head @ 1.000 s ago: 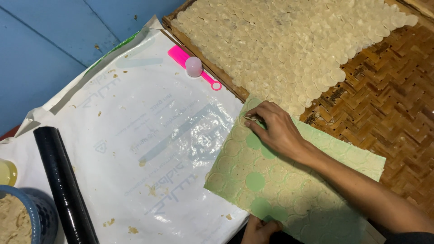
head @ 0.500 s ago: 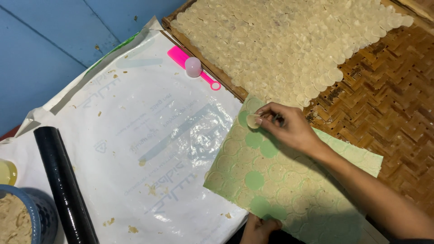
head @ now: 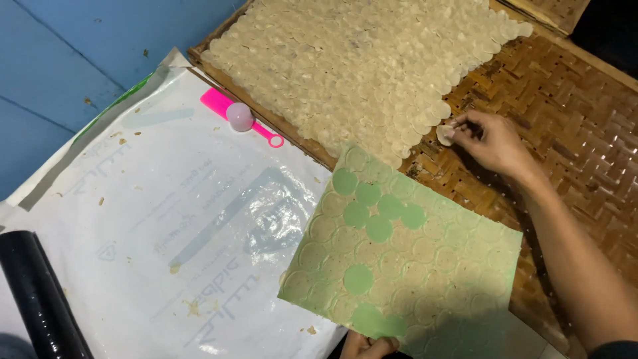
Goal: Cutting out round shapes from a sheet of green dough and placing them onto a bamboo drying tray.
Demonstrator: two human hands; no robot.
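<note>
One dough disc [head: 444, 135] flat in right hand [head: 493, 141] fingers.

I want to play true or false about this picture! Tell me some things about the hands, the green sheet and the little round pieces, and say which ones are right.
1. The right hand holds a pale disc over the woven tray. True.
2. The green sheet is fully covered with discs. False: several round green gaps show where discs are gone.
3. The left hand is at the sheet's near edge. True.
4. The pink scoop lies on the tray. False: it lies on the white plastic.
5. The black roller lies on the green sheet. False: it lies at the plastic's left edge.
</note>
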